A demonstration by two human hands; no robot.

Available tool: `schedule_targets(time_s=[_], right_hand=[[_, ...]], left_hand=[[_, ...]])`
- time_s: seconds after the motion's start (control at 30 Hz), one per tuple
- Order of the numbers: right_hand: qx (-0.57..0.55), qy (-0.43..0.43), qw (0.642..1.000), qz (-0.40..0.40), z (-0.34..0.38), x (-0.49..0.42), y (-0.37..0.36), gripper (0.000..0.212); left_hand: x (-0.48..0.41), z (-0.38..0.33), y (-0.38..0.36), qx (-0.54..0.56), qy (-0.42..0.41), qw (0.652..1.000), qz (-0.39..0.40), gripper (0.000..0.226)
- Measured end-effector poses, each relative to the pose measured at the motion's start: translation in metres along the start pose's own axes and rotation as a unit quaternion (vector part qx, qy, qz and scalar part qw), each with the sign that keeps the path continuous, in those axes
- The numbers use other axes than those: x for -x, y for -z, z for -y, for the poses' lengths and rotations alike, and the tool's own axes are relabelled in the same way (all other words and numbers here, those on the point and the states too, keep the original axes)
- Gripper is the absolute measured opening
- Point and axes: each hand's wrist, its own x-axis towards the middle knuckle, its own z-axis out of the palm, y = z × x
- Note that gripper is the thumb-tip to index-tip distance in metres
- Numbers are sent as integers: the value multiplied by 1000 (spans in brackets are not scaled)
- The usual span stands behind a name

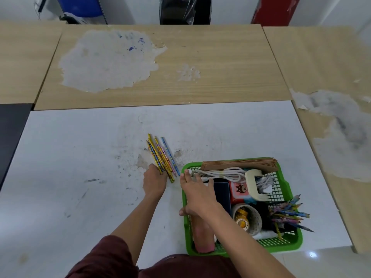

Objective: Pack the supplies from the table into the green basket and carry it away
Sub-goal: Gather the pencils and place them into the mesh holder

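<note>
A bundle of several coloured pencils (160, 153) lies on the white table (70, 157), pointing away from me. My left hand (155, 180) grips their near ends. The green basket (293, 242) stands at the table's front right. My right hand (197, 195) rests with spread straight fingers over the basket's left rim, touching a coiled white cable (224, 173). Inside the basket are brown envelopes (239, 163), a dark notebook (221, 194), tape rolls (246, 217), a pink bottle (202, 237) and more pencils (289, 214) sticking out to the right.
Worn wooden tables (210, 63) adjoin the white one at the back and right. A black chair (184, 10), a blue object (80, 6) and a red one (275, 10) stand behind them. The floor shows at the front right.
</note>
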Motion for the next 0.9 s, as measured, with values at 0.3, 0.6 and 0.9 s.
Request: schedule_targets(time_s=[0.3, 0.6, 0.9], right_hand=[[-22, 5, 1000, 5, -3, 2, 0, 123], [-83, 24, 996, 5, -13, 2, -2, 114], [-520, 29, 809, -271, -53, 64, -6, 23]], left_hand=[[-7, -17, 3, 56, 96, 993, 27, 21], [20, -7, 18, 216, 18, 975, 48, 16], [123, -14, 21, 105, -389, 908, 117, 24]])
